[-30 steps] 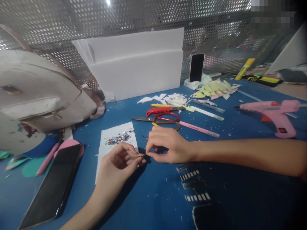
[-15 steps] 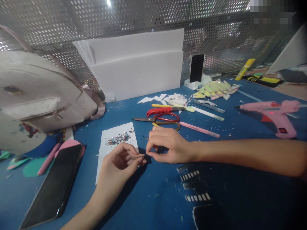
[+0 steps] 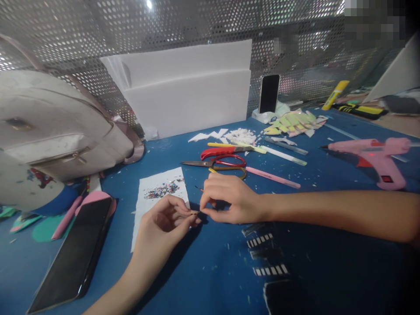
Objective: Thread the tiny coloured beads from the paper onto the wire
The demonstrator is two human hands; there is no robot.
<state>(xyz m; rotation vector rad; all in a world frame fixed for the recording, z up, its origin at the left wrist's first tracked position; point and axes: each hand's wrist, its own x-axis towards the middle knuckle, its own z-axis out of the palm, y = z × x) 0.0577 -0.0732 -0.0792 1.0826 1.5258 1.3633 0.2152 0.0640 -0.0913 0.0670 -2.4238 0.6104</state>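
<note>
Nearest the viewer, a few dark strips with white bars lie on the blue desk, and a black phone lies flat at the left, partly over pink foam cut-outs.

Just beyond, the left hand and right hand meet low over the desk. Thumb and forefinger of each are pressed together, and between the two pinches sits a tiny dark piece, held just above the desk at the edge of a white paper. The other fingers of the left hand curl loosely. A thin stick tip pokes out by the right hand's knuckles, but whether that hand grips it I cannot tell.

The piece looks nearly weightless and flimsy, easy to bend, crush or drop. It likely wants a light fingertip grip at its two ends, much as it is held here.

On the paper lies a scatter of glitter bits. Farther off are red scissors, a pink pen and a pink glue gun to the right. A pale bag sits at the left. At the back, white foam sheets and an upright phone lean against the perforated wall, with pastel paper scraps beside them
</note>
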